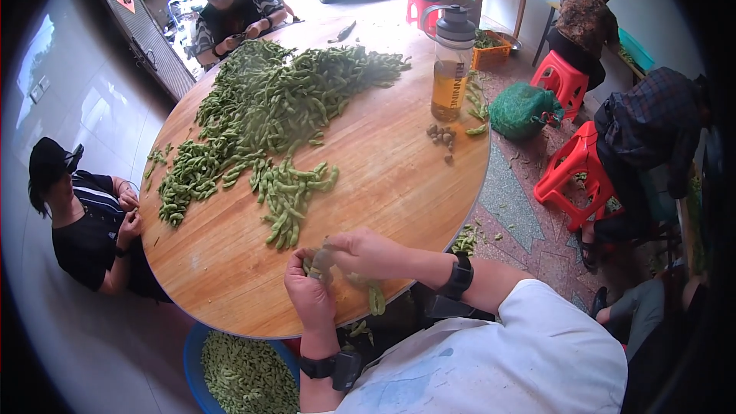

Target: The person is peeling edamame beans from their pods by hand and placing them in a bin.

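Over the table's near edge, my left hand (308, 291) is closed, its thumb and fingers pinched on a green soybean pod that shows only in part. My right hand (368, 253) meets it there, fingers curled in, slightly smeared by motion. Below the right palm hang green soybean pods (376, 297), seemingly held in its lower fingers. A small group of soybean pods (285, 199) lies just beyond my hands. Behind it spreads a large heap of pods (268, 100). Under the table edge stands a blue basin (193, 372) filled with shelled green beans (245, 376).
The round wooden table (383, 169) carries a tall drink bottle (454, 69) and small brown lumps (441, 136) at right. Two people (92, 215) (230, 15) work at its left and far sides. Red stools (575, 172) and a green net sack (521, 111) stand on the floor.
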{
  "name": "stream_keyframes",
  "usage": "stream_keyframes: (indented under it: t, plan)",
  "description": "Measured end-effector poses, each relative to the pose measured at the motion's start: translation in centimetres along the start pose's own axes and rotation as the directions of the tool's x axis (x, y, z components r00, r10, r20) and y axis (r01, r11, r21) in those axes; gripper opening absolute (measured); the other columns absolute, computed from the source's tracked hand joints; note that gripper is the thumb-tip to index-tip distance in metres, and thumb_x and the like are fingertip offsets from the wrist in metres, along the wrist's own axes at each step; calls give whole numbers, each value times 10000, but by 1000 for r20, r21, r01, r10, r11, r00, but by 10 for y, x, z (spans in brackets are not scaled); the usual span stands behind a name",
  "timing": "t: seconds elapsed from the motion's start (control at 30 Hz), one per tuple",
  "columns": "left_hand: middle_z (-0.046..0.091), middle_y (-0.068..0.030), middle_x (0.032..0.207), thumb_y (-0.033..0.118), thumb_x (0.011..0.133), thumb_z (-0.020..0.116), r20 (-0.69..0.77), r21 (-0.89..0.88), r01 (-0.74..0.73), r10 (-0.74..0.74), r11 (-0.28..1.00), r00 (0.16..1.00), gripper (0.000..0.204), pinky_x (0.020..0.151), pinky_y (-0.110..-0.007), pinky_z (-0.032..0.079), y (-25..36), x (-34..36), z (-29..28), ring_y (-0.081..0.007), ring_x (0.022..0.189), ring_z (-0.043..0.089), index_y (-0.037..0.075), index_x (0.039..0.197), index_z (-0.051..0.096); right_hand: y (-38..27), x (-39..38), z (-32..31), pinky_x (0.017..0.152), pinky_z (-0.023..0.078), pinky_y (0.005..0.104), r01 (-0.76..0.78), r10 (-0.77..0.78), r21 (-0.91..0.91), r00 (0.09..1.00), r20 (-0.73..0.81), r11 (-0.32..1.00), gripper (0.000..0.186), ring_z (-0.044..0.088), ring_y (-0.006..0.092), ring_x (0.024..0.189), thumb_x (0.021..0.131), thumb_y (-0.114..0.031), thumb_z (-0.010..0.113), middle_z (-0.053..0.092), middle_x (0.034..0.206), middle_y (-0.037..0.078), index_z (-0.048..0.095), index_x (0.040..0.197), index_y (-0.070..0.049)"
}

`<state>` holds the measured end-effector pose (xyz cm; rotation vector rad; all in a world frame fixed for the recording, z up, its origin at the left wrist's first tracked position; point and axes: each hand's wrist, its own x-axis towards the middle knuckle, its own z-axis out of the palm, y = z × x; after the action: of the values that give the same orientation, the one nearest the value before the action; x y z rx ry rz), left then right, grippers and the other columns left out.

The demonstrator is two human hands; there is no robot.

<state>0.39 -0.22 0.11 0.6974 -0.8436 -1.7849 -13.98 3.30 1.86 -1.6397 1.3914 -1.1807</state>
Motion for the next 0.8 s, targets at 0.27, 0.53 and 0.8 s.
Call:
stream_keyframes:
  t: [0.27,0.53,0.8]
  plan:
    - [595,-49,871,-126,768,437,-11,81,-12,13,997,1000,275,501,-148,406,-2,-1,0,-75,662,547,-7,988,552,2,-2,1,592,464,356,-89,87,-21,992,-91,996,168,600,287,637,829,-177,510,569,678,177,583,874,-32]
    - [591,-69,872,7,875,446,-215,70,12,3,998,977,170,446,-148,325,3,5,-4,-77,633,510,0,1003,558,-4,2,-2,586,449,343,-61,56,58,995,84,996,170,577,255,624,825,-187,534,554,692,182,567,816,-20]
    - [518,-27,762,98,899,519,-27,-204,71,-78,976,997,188,427,-155,287,8,9,-7,-63,545,425,12,1065,535,35,59,-87,683,500,382,-100,45,-458,991,-128,884,289,635,299,773,776,-181,610,660,865,144,616,1058,-117]
